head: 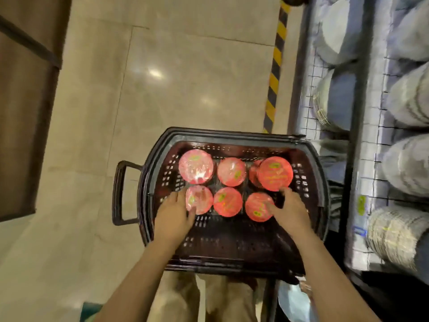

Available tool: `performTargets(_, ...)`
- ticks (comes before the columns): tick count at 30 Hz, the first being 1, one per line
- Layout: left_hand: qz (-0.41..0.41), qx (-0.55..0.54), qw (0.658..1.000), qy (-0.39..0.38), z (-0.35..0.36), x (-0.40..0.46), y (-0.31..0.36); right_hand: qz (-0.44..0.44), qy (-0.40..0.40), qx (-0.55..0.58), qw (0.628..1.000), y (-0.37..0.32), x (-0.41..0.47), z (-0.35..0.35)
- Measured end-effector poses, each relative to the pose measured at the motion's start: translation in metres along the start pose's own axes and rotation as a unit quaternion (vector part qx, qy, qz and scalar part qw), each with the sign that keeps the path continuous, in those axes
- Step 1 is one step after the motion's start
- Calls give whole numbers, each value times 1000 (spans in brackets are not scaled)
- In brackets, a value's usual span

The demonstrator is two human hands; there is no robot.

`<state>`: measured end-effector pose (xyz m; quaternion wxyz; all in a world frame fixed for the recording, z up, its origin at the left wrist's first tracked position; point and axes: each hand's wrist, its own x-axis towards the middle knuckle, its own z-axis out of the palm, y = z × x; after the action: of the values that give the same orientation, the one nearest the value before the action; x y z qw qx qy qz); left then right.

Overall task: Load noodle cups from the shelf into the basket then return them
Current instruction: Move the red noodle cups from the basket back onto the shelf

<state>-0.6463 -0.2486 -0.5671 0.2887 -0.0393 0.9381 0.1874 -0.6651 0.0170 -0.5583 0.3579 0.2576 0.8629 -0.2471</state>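
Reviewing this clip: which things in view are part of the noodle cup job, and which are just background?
Part of the job:
noodle cups, red lids up, in the basket
basket
left hand and right hand, each at a front-row cup
shelf

Background:
stacked pale discs on the shelf
striped floor tape

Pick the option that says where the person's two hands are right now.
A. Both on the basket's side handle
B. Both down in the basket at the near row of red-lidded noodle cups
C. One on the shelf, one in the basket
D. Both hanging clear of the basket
B: the left hand touches the near-left noodle cup and the right hand the near-right noodle cup, inside the basket.
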Motion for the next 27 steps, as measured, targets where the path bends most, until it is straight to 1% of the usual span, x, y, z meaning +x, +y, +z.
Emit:
performTargets(2,-42,11,999,-12,24,29,1,0,-5,-9,1000,8,37,14)
performTargets(5,-83,26,996,-16,55,65,-5,20,28,-30,999,17,77,31)
performTargets(9,-114,6,993,30,79,110,-18,37,90,-25,995,26,116,49)
performTargets(12,-113,12,993,25,90,138,-27,51,118,-3,992,30,138,58)
performTargets(16,-110,-30,993,15,98,153,-30,60,169,4,984,31,150,66)
performTargets(19,-116,-39,992,21,105,150,-30,63,165,14,984,27,150,73)
performTargets(21,-124,-38,991,28,108,150,-30,57,151,2,987,25,151,77)
performTargets(23,-123,-28,991,36,110,150,-29,54,137,14,989,24,153,78)
performTargets(25,-119,-16,992,42,108,151,-27,44,149,37,987,26,155,78)
performTargets(27,-120,-12,992,40,104,150,-25,26,170,34,985,29,151,80)
